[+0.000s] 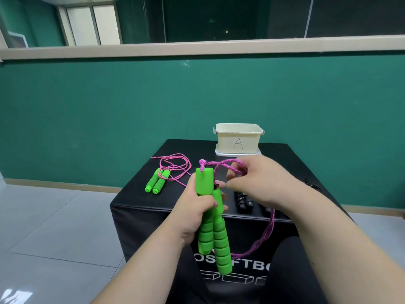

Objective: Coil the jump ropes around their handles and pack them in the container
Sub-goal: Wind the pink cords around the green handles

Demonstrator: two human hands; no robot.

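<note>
Closest to me, the left hand (pixel 195 207) is wrapped round a pair of green handles (pixel 213 229), fingers curled tight so the two foam grips stand side by side, tops tilted up and away. Just beside it the right hand (pixel 258 178) pinches the pink cord (pixel 228 165) where it leaves the knot at the handle tops. A couple of strands are looped over its fingers, and a long slack bight hangs below the wrist in front of the table (pixel 153 200). I see no turns lying round the handles yet, so I take this for the very start of the coiling step on this rope. The next move, as I judge it, asks the right hand to carry the cord round both grips under light tension. Meanwhile the left keeps them pressed together, so the pair does not splay and the hanging slack feeds up without snagging. Farther back on the table a second jump rope (pixel 157 179) lies loose on the left, its cord spread in open loops. The black jump ropes (pixel 244 201) are half hidden behind the right hand. At the far edge stands the cream container (pixel 237 139), marked A and open-topped, with nothing showing above its rim; I cannot see inside, but packing seems some way off. Behind it is the green wall (pixel 87 117).
</note>
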